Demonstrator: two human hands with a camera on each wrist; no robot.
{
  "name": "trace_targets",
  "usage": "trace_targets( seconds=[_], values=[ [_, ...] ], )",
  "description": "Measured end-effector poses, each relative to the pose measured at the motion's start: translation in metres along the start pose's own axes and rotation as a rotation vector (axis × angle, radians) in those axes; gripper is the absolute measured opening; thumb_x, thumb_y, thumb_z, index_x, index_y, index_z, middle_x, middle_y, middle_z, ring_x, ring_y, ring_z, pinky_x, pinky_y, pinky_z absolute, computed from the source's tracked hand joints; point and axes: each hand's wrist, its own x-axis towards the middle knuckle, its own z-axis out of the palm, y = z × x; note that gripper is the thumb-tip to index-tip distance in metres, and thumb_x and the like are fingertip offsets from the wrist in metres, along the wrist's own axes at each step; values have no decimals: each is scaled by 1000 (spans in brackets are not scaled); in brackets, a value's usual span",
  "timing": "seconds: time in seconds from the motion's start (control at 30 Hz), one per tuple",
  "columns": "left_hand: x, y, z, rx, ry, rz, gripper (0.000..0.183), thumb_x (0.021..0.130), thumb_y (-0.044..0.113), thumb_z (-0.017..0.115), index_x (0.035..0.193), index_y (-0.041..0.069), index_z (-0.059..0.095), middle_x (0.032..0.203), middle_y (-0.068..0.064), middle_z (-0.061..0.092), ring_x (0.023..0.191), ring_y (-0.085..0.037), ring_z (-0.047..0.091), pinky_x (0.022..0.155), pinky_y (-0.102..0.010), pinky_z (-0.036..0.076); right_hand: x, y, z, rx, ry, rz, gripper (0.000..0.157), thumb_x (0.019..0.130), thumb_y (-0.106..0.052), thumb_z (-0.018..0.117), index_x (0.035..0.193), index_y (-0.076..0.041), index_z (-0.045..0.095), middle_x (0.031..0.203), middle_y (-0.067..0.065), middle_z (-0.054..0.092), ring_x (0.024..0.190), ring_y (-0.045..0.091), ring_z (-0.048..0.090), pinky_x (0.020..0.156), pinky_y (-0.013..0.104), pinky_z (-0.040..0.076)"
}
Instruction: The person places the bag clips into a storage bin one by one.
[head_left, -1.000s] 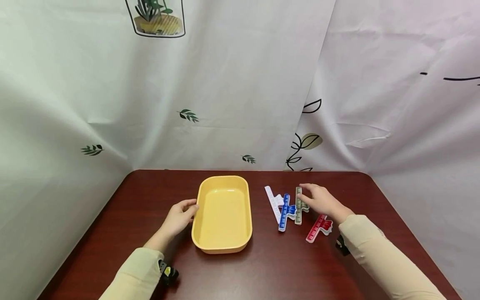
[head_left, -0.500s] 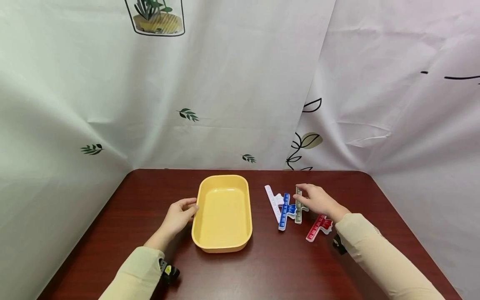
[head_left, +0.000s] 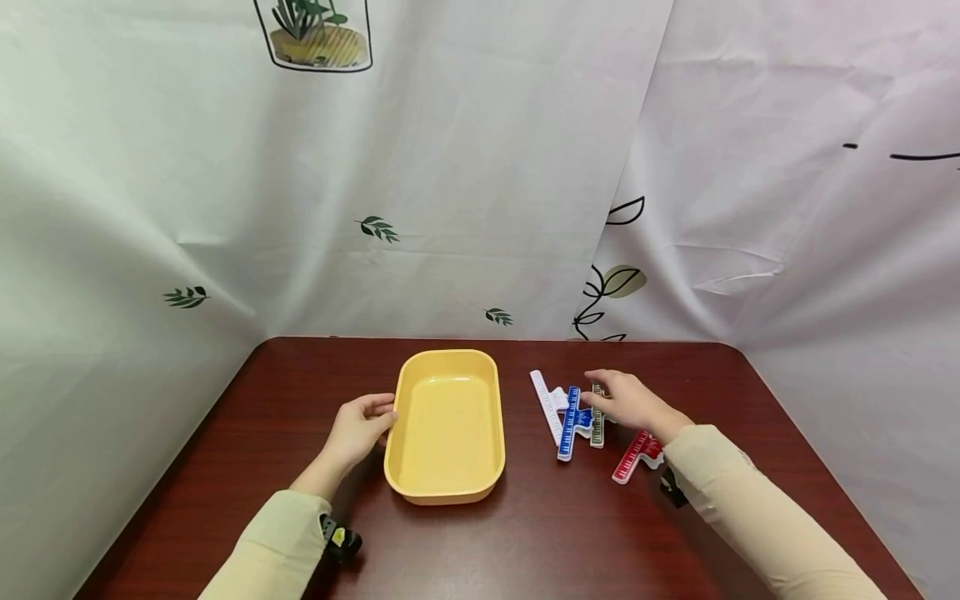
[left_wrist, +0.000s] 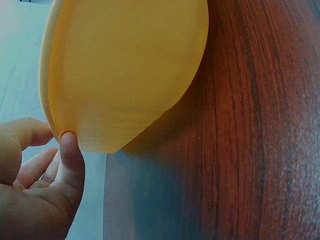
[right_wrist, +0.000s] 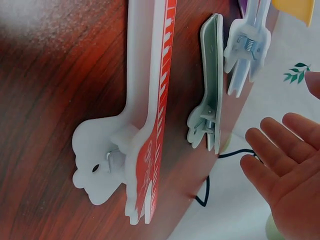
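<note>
My left hand [head_left: 360,429] holds the left rim of a yellow tray [head_left: 450,433]; the left wrist view shows the thumb [left_wrist: 71,152] inside the wall and the fingers outside. My right hand [head_left: 630,400] hovers over a green clip [head_left: 597,429], its fingers loosely extended and holding nothing. Partly covered by that hand, the green clip has a piano-key pattern along its bar. To its left lie a blue clip [head_left: 568,425] and a whitish clip [head_left: 545,404], the blue overlapping the whitish one. A red clip [head_left: 633,458] lies nearer, below the right wrist, and looms large in the right wrist view.
Everything lies on a dark reddish-brown table [head_left: 555,542] with rounded far corners. A pale curtain [head_left: 480,167] with leaf prints hangs behind and at both sides. Small black cameras are strapped to the wrists.
My right hand has shifted slightly left over the green clip, toward the blue one. The left hand keeps its hold on the tray, and the clips have stayed in place.
</note>
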Motion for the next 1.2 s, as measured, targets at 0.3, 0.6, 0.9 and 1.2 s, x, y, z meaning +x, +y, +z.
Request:
trace_targets(
  seconds=[0.3,0.6,0.9,1.2],
  values=[
    [1,0,0,8,2,-18,38,89,4,57,124,-10,53,108,-25,62,70,-11,59,51,-26,53,1,-3,1,3,-41,17,49,92,-27,59,129,5,52,128,23,57,122,39,51,102,54,41],
    [-3,4,0,-6,-7,-48,37,90,4,56,124,-9,54,103,-22,62,62,-13,56,50,-25,51,3,-9,1,8,-83,18,51,91,-27,60,130,4,52,129,22,56,122,38,51,102,54,41],
    [-2,2,1,-23,-17,-71,37,90,5,56,124,-9,54,99,-19,64,55,-12,55,48,-24,50,7,-13,4,-21,-98,-12,55,89,-30,64,130,4,52,130,23,55,122,38,51,103,53,41],
    [-1,1,0,-26,-39,-82,38,91,7,55,125,-10,53,93,-14,67,56,-12,55,47,-23,49,10,-16,7,-29,-139,7,61,86,-33,68,133,1,50,131,22,54,123,37,50,103,52,41]
  ],
)
